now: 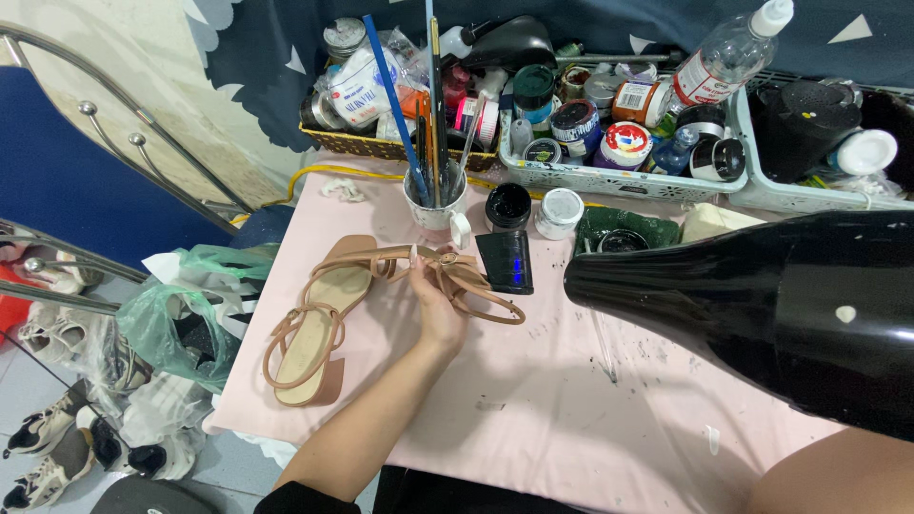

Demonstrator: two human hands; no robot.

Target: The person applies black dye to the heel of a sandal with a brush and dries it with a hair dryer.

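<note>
We see the left hand closed around the tan strappy sandal, with the fingers pinching the straps near the buckle, so that the front part of the shoe is lifted and turned toward us while its block heel rests low on the pink surface. We judge that this hold keeps the straps apart from the cloth and open to the black hair dryer, whose nozzle points leftward at the shoe from the right side. The right hand itself is not visible; only a bare forearm shows at the lower right corner under the dryer body, so we cannot tell how its fingers are placed, though the dryer seems to be carried on that side. The sandal lies directly in the left hand and well to the left of the dryer nozzle, with a gap between them. Just beyond the left hand stands a white cup full of brushes, and next to it a small black device with blue lights, an open black jar and a white jar. Farther from the hands, baskets of paint pots and bottles stand along the far edge.
</note>
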